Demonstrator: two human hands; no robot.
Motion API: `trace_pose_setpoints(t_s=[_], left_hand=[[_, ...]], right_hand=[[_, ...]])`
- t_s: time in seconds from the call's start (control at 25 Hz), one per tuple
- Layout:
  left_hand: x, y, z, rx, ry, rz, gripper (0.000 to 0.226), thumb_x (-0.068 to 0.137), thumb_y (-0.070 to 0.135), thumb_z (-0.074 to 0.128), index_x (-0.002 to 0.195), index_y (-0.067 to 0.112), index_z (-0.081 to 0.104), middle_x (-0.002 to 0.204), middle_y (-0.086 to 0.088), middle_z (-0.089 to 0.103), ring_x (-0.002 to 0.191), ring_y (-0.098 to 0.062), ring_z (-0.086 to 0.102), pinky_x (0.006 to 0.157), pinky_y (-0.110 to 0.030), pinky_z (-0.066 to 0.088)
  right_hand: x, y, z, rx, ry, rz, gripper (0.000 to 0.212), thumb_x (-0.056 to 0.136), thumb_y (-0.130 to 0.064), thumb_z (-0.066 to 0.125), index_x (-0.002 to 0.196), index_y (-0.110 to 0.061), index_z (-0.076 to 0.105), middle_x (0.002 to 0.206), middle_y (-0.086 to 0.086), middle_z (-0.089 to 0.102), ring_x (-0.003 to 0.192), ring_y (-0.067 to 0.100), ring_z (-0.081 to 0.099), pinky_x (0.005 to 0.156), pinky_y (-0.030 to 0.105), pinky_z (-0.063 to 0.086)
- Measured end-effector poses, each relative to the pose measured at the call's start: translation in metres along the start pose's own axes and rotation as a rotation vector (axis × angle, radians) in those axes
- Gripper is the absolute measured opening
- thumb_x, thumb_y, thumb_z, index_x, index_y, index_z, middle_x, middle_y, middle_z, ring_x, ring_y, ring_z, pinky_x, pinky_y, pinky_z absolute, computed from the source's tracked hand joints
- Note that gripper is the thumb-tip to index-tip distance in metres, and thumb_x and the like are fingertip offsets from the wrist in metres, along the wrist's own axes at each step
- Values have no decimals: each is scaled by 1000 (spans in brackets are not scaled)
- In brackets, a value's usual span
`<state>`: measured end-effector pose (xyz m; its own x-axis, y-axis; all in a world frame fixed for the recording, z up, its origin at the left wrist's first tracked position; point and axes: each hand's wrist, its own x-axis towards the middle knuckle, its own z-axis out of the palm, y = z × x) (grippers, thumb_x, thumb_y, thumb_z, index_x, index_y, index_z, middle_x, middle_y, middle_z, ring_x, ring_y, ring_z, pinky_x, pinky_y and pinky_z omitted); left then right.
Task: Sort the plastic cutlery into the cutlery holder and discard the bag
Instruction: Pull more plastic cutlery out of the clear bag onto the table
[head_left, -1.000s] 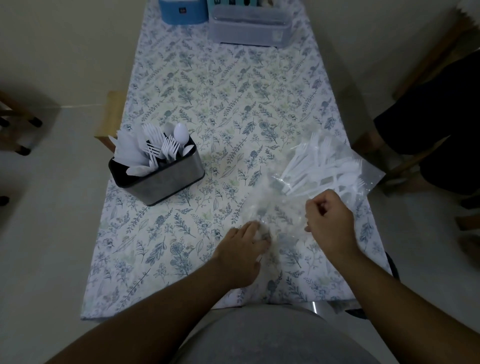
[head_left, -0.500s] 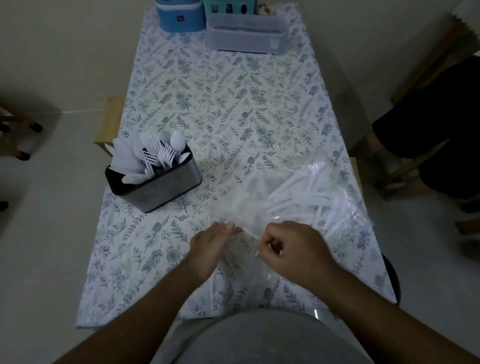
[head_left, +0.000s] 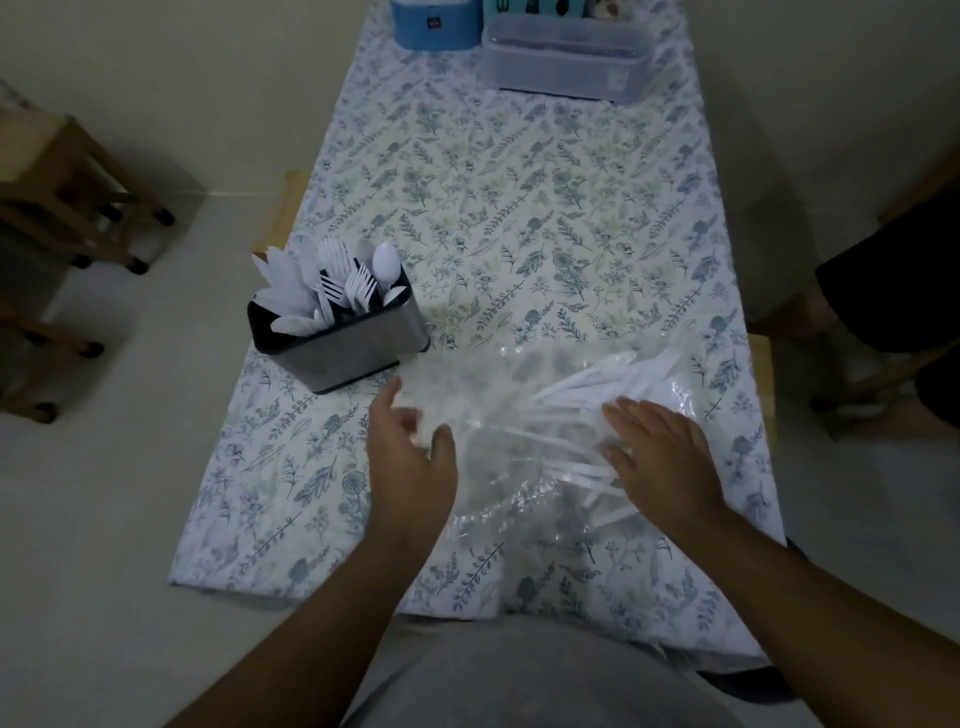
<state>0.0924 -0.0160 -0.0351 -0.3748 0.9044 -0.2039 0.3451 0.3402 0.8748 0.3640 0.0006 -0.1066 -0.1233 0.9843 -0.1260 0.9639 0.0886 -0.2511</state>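
You have let go of the bag: both pinches gone, left hand and right hand now spread, each grip slack and empty. Unsorted cutlery remains inside, right of the cutlery holder. Floral surface; storage boxes beyond the holder.

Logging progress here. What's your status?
Both hands open: left hand at bag edge, right hand flat on it. Cutlery inside bag. Holder part-filled. Nothing in the way.
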Motion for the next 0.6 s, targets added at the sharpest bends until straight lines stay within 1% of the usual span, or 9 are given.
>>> trace_pose_setpoints(t_s=[0.08, 0.12, 0.16, 0.2, 0.24, 0.32, 0.44, 0.52, 0.6], left_hand=[[0, -7, 8, 378, -26, 270, 60, 94, 21, 64, 148, 27, 38, 149, 0, 35, 140, -19, 32, 113, -36, 33], [0, -11, 13, 562, -95, 371, 57, 96, 24, 61, 148, 28, 40, 157, 0, 29, 148, -21, 21, 119, -43, 25], [0, -15, 18, 693, -167, 433, 54, 98, 26, 57, 149, 26, 40, 161, 1, 28, 151, -22, 17, 122, -48, 21], [2, -19, 21, 783, -201, 465, 52, 100, 25, 53, 150, 25, 40, 160, 0, 33, 151, -23, 18, 122, -50, 19], [4, -21, 23, 841, -188, 493, 49, 100, 23, 53, 148, 23, 44, 156, -1, 41, 150, -24, 24, 122, -50, 19], [10, -20, 25, 873, -127, 533, 44, 98, 19, 55, 142, 19, 52, 143, -3, 56, 143, -25, 39, 120, -47, 24], [17, -13, 23, 756, -175, 477, 42, 99, 17, 52, 141, 15, 53, 133, -6, 64, 126, -24, 57, 108, -36, 41], [16, -11, 22, 672, -219, 422, 41, 99, 19, 51, 140, 15, 54, 132, -5, 65, 119, -21, 60, 101, -32, 45], [11, -15, 23, 630, -260, 447, 42, 97, 20, 54, 139, 14, 56, 135, -6, 63, 123, -21, 59, 103, -32, 45]], right_hand=[[2, 1, 5, 28, 119, 29, 41, 90, -40, 56, 125, -23, 71, 132, 0, 67, 123, 26, 57, 104, 45, 34], [4, 2, 4, 41, 164, 47, 35, 89, -37, 58, 117, -23, 75, 124, 1, 70, 117, 27, 59, 101, 45, 36], [5, 4, 2, 50, 204, 52, 30, 89, -35, 57, 110, -24, 77, 117, 1, 72, 113, 28, 60, 99, 45, 37], [6, 6, 0, 48, 238, 44, 28, 91, -34, 55, 105, -24, 77, 112, 1, 71, 109, 28, 60, 98, 45, 38], [5, 8, -2, 43, 266, 30, 27, 93, -33, 53, 103, -25, 77, 107, 0, 71, 106, 27, 60, 97, 46, 40], [3, 9, -8, 65, 305, -9, 28, 96, -33, 50, 103, -24, 76, 100, 1, 68, 99, 28, 58, 94, 46, 44], [5, 1, -31, 213, 356, -56, 29, 99, -28, 49, 108, -17, 74, 95, 5, 67, 92, 29, 56, 83, 43, 48], [5, -10, -57, 321, 414, -82, 24, 98, -23, 53, 109, -15, 73, 97, 3, 70, 92, 28, 56, 84, 37, 45], [1, -19, -81, 310, 495, -151, 19, 97, -20, 59, 104, -13, 74, 95, 1, 72, 91, 26, 58, 84, 35, 44]])
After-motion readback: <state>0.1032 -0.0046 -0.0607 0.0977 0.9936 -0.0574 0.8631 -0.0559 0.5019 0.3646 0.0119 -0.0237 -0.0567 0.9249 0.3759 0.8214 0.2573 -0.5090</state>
